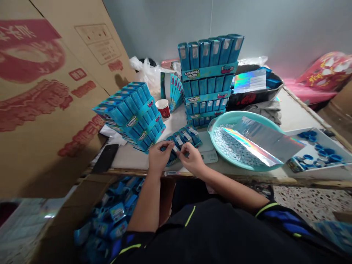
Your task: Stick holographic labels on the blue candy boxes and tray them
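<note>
My left hand (161, 157) and my right hand (191, 157) meet above the table's front edge, their fingertips pinching a small blue candy packet (173, 151) with a white strip on it. Several similar blue packets (183, 136) lie in a row just beyond my fingers. To the right of my right hand stands a white digital scale (209, 156). Beyond it sits a teal plastic basin (217, 123) of small pale candies, partly covered by a holographic foil sheet (261, 141).
Stacks of blue "Caramelo Macizo" boxes (209, 80) (132, 113) stand at the back and left. A red paper cup (163, 109), a black phone (106, 157) and a white tray of blue caps (319, 154) sit on the table. Loose blue packets fill a carton below (110, 216).
</note>
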A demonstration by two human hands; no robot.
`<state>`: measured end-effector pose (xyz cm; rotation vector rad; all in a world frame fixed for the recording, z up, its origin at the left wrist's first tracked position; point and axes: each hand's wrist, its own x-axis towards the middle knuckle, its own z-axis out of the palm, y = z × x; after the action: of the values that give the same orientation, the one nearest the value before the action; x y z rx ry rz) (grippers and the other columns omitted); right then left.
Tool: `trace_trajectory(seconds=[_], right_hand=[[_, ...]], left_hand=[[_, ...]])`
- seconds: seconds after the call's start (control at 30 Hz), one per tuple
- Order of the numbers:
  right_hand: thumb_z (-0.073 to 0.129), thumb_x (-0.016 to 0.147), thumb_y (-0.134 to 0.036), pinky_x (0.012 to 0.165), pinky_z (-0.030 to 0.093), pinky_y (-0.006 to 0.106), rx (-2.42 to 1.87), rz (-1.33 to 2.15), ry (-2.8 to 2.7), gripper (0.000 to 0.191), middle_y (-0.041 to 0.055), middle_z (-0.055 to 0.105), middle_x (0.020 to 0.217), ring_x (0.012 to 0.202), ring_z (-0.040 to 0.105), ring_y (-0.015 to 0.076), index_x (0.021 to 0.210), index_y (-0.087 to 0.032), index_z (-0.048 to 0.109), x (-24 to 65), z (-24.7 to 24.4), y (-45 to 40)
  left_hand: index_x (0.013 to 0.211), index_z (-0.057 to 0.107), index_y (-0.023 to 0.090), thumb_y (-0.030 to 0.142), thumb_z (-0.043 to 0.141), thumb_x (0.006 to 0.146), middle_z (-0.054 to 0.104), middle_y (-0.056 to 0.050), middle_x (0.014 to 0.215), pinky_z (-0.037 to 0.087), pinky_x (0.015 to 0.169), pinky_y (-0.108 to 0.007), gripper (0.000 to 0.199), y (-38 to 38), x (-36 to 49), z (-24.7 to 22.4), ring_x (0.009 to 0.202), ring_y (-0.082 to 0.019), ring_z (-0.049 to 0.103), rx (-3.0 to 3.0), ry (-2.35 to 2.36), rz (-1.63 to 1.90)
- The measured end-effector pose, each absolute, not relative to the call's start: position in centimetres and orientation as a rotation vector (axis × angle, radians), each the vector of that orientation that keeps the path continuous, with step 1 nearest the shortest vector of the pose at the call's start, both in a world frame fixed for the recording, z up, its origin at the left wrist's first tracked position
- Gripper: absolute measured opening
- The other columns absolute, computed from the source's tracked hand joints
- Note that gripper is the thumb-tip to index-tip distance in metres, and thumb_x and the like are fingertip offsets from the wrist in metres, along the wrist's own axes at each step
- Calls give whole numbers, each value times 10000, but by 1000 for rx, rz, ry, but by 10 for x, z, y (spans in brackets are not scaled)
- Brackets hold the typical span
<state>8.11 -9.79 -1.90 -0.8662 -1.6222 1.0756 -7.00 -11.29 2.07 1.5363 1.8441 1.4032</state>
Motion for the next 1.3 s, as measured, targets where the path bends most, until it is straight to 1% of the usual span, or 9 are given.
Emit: trace_trajectory(seconds=[0.1,0.33,0.5,0.67,0.8,0.97,1.17,1.23,1.3], right_hand=[[586,872,-364,621,405,282,-873,1043,-1622,258,-31,507,657,648,501,157,733,-251,400,76,-27,-93],[573,895,-425,601,379,266,-888,1044,-1616,292,-30,518,640,624,495,148,713,-244,434,69,-45,-87],[572,892,-414,602,384,268,-918,981,-1632,288,-28,531,631,598,493,141,703,-242,438,66,-50,-86],[576,874,-379,613,422,280,-863,1004,-1588,256,-18,555,639,615,528,154,699,-246,445,66,-41,-91],[578,876,-382,650,463,301,-817,1063,-1577,261,-9,578,662,649,557,170,696,-253,439,67,-24,-94],[622,840,-369,612,422,282,-945,1090,-1546,256,-30,566,625,614,559,159,677,-242,470,66,-19,-88],[625,840,-330,584,384,277,-989,1049,-1626,236,-20,596,622,602,566,166,672,-244,483,65,-27,-81],[620,851,-326,568,359,277,-998,1029,-1652,238,-20,591,612,585,547,164,671,-243,487,66,-27,-81],[621,866,-324,554,320,281,-1014,982,-1701,255,-17,584,600,561,513,160,661,-240,496,67,-26,-80]], left_hand=[[815,783,178,408,693,794,785,-53,843,551,818,-312,248,-109,-74,19,828,-213,717,1561,1897,1370],[806,789,199,417,688,775,793,-54,854,559,803,-333,243,-102,-80,14,824,-234,722,1541,1891,1333],[785,786,199,428,686,754,791,-58,822,560,775,-342,251,-98,-80,15,795,-243,719,1492,1884,1301],[765,772,200,421,683,748,779,-45,792,551,740,-317,239,-99,-79,21,765,-225,711,1491,1873,1304],[778,773,190,438,686,760,779,-58,815,547,770,-331,263,-101,-80,29,792,-232,710,1486,1861,1367],[767,777,183,403,701,738,781,-68,816,559,806,-340,234,-92,-81,28,809,-236,717,1485,1873,1356],[753,769,188,402,706,725,776,-57,795,569,800,-352,225,-83,-86,13,793,-235,712,1458,1890,1313],[812,771,181,383,710,731,776,-69,848,569,815,-357,225,-82,-88,10,804,-227,702,1505,1915,1284],[980,767,181,350,733,725,761,-107,1068,567,867,-372,308,-80,-90,8,898,-229,700,1565,1952,1300]])
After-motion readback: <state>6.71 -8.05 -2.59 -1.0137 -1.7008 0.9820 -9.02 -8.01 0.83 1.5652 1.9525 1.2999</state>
